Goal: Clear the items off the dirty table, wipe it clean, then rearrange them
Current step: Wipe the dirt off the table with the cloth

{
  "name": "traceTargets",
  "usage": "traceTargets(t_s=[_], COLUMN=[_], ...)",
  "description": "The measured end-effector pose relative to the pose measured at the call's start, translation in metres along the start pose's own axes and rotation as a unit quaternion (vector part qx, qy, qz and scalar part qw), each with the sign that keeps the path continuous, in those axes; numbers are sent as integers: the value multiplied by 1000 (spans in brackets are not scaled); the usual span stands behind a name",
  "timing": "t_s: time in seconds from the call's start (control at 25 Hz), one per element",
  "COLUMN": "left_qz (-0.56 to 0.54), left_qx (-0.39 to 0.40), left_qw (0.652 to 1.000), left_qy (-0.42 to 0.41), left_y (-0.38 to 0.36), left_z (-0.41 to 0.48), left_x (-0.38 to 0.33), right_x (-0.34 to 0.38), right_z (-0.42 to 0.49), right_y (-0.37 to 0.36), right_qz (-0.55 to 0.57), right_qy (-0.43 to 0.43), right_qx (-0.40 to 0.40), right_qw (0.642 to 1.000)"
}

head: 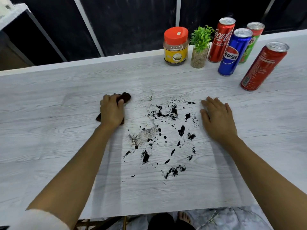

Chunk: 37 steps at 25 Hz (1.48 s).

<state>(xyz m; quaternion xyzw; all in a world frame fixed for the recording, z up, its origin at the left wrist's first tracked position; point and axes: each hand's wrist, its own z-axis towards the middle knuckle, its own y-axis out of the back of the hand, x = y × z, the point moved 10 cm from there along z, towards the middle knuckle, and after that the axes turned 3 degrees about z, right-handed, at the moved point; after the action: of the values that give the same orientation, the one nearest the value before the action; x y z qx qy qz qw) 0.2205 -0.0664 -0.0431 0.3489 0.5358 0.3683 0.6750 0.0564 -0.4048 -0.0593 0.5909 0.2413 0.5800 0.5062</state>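
Black spills and crumbs [166, 135] are scattered over the middle of the white wood-grain table [49, 100]. My left hand [111, 110] presses a dark brown cloth [125, 97] onto the table just left of the mess. To the right of the mess, my right hand [217, 118] lies flat with fingers apart, holding nothing. At the far right stand an orange-lidded jar [176, 46], a small green plant in a glass [200, 47], a Coca-Cola can [221, 39], a Pepsi can [233, 52], a green-and-red can [251, 40] and another red can [264, 66].
The table's far edge [99, 59] runs in front of dark panels with white frames. A white shelf corner [11, 14] sits at the upper left. Below the near edge, a bare foot [184, 217] and a marbled floor show.
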Motion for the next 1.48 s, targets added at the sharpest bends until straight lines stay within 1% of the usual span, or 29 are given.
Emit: traceTargets(t_s=[0.08,0.12,0.2,0.24,0.28,0.32,0.4,0.48,0.56,0.64,0.76,0.88,0.96,1.04,1.08,1.12,1.2,1.24,1.28,1.36,1.44,1.48], left_qz=[20,10,-33,-65,-102,-124,-117,-49,15,14,-24,-57,-76,-105,-127,-148,-149,-119,-84,-17,22,25], left_qx=[4,14,67,101,123,125,78,42,44,57,106,144,165,215,233,228,162,127,107,99,84,81], left_qw=[998,995,979,968,960,961,977,991,994,990,973,960,944,920,915,923,959,973,981,987,989,988], left_qy=[-51,-98,-190,-221,-228,-212,-162,-119,-94,-128,-202,-232,-274,-310,-304,-273,-181,-154,-140,-125,-116,-130], left_y=[-19,-26,-37,-38,-31,-23,-12,-18,-39,-57,-70,-74,-74,-72,-65,-54,-23,-9,-2,-5,-17,-22], left_z=[-12,-27,-61,-70,-69,-55,-9,33,50,49,33,5,-30,-60,-62,-53,-12,6,16,16,-3,-17], left_x=[-27,-49,-85,-91,-94,-86,-59,-33,-35,-62,-106,-126,-142,-149,-144,-131,-84,-58,-36,-11,-17,-31], right_x=[1,2,-1,-5,-9,-13,-18,-17,-14,-14,-15,-14,-14,-13,-13,-12,-12,-13,-14,-13,-13,-13], right_z=[-1,0,1,2,2,1,-2,-5,-4,-4,-3,-3,-3,-3,-3,-5,-5,-5,-5,-5,-5,-5], right_y=[0,0,2,5,7,10,15,13,14,14,14,14,14,15,15,15,16,17,16,14,14,13], right_qz=[1,5,34,53,59,51,18,-3,-10,-16,-25,-25,-23,-21,-20,-20,-19,-20,-21,-23,-26,-28], right_qy=[2,6,6,4,3,1,-7,-9,-13,-14,-13,-13,-13,-14,-14,-12,-12,-14,-15,-16,-17,-18], right_qx=[-6,-5,5,13,17,14,-3,-11,-16,-19,-19,-14,-11,-12,-12,-9,-8,-8,-5,1,3,2], right_qw=[1000,1000,999,999,998,999,1000,1000,1000,1000,999,1000,1000,1000,1000,1000,1000,1000,1000,1000,1000,999])
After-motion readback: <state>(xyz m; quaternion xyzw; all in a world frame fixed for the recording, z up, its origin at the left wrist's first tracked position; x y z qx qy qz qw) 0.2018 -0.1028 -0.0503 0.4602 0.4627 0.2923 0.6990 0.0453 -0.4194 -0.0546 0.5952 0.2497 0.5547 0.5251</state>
